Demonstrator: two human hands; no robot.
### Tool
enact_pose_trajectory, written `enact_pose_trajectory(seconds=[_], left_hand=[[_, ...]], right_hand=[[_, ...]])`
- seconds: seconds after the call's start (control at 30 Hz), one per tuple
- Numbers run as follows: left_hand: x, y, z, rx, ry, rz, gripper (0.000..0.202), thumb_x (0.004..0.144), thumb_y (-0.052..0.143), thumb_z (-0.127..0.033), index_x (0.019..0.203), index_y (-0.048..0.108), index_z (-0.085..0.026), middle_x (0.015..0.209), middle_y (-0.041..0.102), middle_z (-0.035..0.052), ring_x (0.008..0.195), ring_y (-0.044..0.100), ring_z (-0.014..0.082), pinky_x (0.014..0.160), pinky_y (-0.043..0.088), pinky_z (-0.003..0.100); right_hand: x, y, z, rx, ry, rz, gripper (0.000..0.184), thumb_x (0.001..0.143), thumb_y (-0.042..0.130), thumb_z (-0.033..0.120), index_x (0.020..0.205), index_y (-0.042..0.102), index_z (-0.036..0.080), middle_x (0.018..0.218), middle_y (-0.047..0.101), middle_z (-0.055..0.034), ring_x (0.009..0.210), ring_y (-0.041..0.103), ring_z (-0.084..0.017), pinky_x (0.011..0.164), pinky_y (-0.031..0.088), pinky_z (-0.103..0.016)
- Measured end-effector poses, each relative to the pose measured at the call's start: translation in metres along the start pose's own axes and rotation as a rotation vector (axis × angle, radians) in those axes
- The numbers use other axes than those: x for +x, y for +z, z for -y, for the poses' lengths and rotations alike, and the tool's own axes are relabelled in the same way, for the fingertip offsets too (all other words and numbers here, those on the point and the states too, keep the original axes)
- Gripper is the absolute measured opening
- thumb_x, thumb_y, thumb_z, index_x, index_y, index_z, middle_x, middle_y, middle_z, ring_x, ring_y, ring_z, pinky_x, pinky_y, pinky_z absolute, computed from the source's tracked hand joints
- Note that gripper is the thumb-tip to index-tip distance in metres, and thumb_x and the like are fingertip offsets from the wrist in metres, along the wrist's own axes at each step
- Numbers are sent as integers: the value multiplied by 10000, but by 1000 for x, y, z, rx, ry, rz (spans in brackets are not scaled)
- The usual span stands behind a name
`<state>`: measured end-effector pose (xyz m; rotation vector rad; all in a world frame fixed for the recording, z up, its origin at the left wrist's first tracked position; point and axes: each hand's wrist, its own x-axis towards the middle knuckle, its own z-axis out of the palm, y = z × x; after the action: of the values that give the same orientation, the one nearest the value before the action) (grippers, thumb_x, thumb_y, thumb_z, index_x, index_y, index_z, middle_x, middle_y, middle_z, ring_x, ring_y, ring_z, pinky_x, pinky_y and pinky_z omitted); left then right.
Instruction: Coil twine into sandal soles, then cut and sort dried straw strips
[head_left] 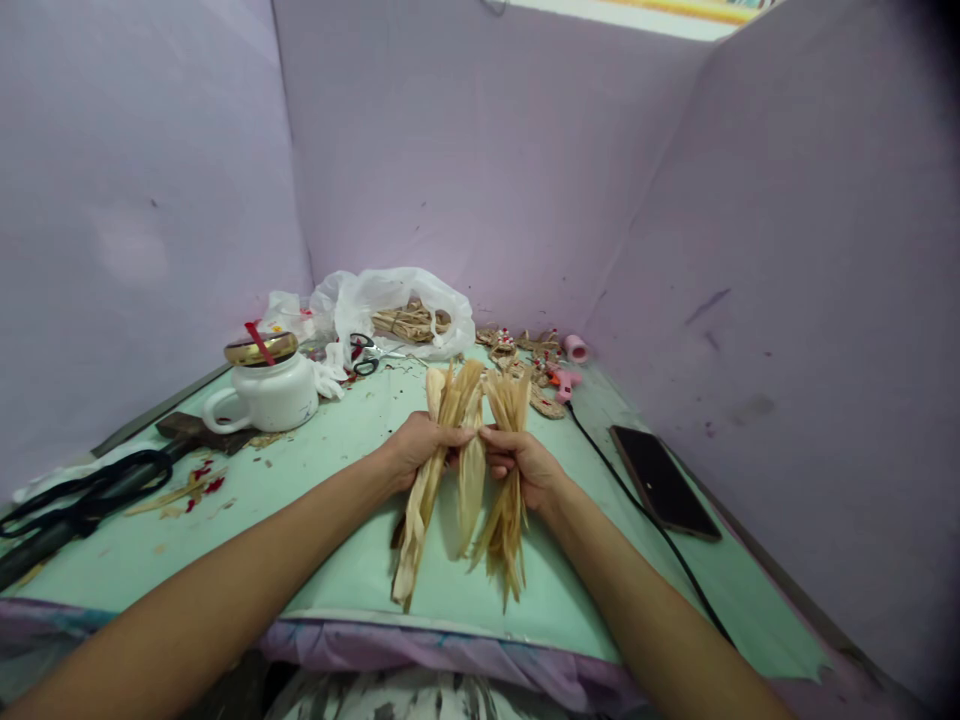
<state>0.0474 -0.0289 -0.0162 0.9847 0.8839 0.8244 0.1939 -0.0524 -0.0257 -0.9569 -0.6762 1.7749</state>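
Observation:
Dried corn husks fill both hands above the green tabletop. My left hand is closed round a bundle of husks on the left, its thumb pointing right. My right hand is closed round a second bundle with frayed lower ends. Between them hangs a single pale corn husk, pinched near its upper part by the thumbs and fingers of both hands. Some fingers are hidden behind the husks.
A white mug with a gold lid stands left, near a hammer. Behind are scissors, a plastic bag holding husks, and braided pieces. On the right lie a pink hair-dryer-shaped tool, its black cord and a phone.

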Motion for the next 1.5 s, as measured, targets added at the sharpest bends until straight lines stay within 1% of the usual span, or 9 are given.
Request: enact_pose_trajectory(seconds=[0.17, 0.23, 0.33, 0.47, 0.57, 1.03, 1.23, 1.4, 1.5], left_hand=[[3, 0, -4, -30, -3, -67, 19, 577, 628, -86, 577, 615, -72, 449, 552, 17, 351, 444, 62, 361, 356, 175], [3, -1, -4, -26, 9, -89, 47, 573, 615, -81, 534, 590, -82, 415, 521, 3, 333, 428, 57, 352, 347, 169], [2, 0, -4, -10, 23, -101, 32, 549, 628, -72, 544, 597, -78, 417, 528, 2, 324, 424, 57, 333, 325, 167], [-1, 2, -5, 19, 48, -39, 93, 531, 615, -60, 620, 641, -62, 476, 584, 28, 345, 445, 64, 335, 326, 171], [-3, 4, -5, 26, 48, 7, 118, 522, 604, -53, 629, 654, -54, 500, 605, 44, 360, 460, 67, 344, 332, 172], [0, 1, -2, 23, 75, -16, 89, 517, 628, -72, 603, 639, -53, 487, 598, 51, 368, 477, 83, 341, 344, 182], [-2, 2, -3, 51, 112, 18, 119, 499, 633, -80, 615, 650, -53, 501, 603, 51, 381, 495, 97, 345, 351, 190], [-3, 4, -3, 132, 90, -60, 32, 496, 576, -64, 502, 606, -75, 386, 524, 17, 313, 423, 84, 335, 326, 206], [-4, 5, -2, 132, 74, -49, 69, 486, 550, -70, 517, 612, -75, 442, 580, 50, 363, 487, 118, 374, 372, 225]], right_hand=[[-2, 0, 0, -73, 2, 47, 218, 552, 706, 157, 593, 493, 137, 420, 349, 95, 346, 210, 2, 292, 211, -95], [-1, 0, 0, -72, -13, 38, 254, 537, 711, 172, 565, 460, 145, 418, 335, 98, 352, 217, 1, 294, 184, -95], [-1, 0, -1, -92, -22, 42, 242, 542, 723, 220, 634, 516, 135, 440, 388, 78, 368, 254, -11, 298, 173, -103], [0, 1, -3, -164, -95, 17, 300, 545, 744, 298, 710, 563, 125, 443, 404, 69, 380, 281, -24, 299, 160, -113], [1, 1, -5, -198, -133, -40, 285, 519, 749, 272, 664, 554, 123, 423, 379, 77, 374, 276, -21, 294, 156, -116], [0, 0, -6, -327, -222, -89, 189, 532, 701, 225, 583, 548, 126, 392, 400, 66, 345, 321, -31, 302, 197, -151], [2, 1, -8, -416, -273, -148, 142, 571, 649, 221, 548, 539, 134, 391, 418, 58, 340, 345, -43, 303, 220, -163], [4, 1, -13, -459, -272, -188, 114, 567, 620, 187, 518, 530, 137, 371, 416, 62, 323, 330, -40, 302, 227, -169], [5, 4, -14, -420, -250, -175, 90, 553, 590, 170, 502, 523, 136, 367, 419, 57, 315, 329, -37, 303, 224, -168]])
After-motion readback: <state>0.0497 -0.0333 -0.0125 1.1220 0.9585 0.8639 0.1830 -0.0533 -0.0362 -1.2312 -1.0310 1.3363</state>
